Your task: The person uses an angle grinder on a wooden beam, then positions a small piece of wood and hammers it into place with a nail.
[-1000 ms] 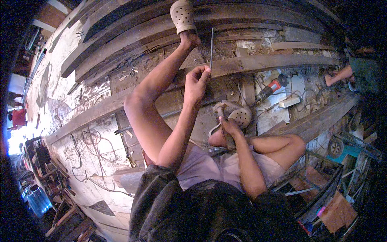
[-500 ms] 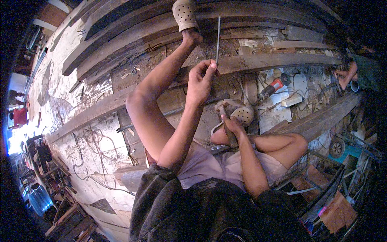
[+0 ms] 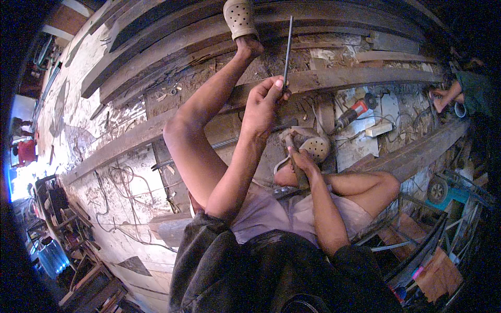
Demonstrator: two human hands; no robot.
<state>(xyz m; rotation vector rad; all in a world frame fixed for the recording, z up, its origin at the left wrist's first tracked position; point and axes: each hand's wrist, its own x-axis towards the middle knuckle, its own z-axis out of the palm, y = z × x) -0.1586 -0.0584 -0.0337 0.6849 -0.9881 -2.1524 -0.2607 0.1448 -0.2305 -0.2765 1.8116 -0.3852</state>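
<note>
My left hand [image 3: 266,104] is closed around a thin grey metal rod [image 3: 288,47], thumb against its lower part. Most of the rod sticks up beyond my fingers, tilted slightly right, over the dark wooden beam [image 3: 334,80]. Down by my tucked-in foot, my right hand [image 3: 302,160] is wrapped round a brown handle-like bar [image 3: 301,180]. Whatever is at the bar's far end blends into the beige clog [image 3: 315,149] behind it, so its kind is unclear. A ribbed metal bar [image 3: 219,148] lies just left of that foot.
A red and black power tool [image 3: 357,110] rests beyond my right knee, beside a small wood block [image 3: 378,130]. Loose cable [image 3: 128,190] coils on the floor at left. Long timbers [image 3: 182,49] lie ahead. Another person's hand [image 3: 443,99] shows at far right.
My left hand has turned slightly, tipping the rod's top rightward and a little up. My right hand stays nearly where it was. The other person's arm at far right has shifted slightly.
</note>
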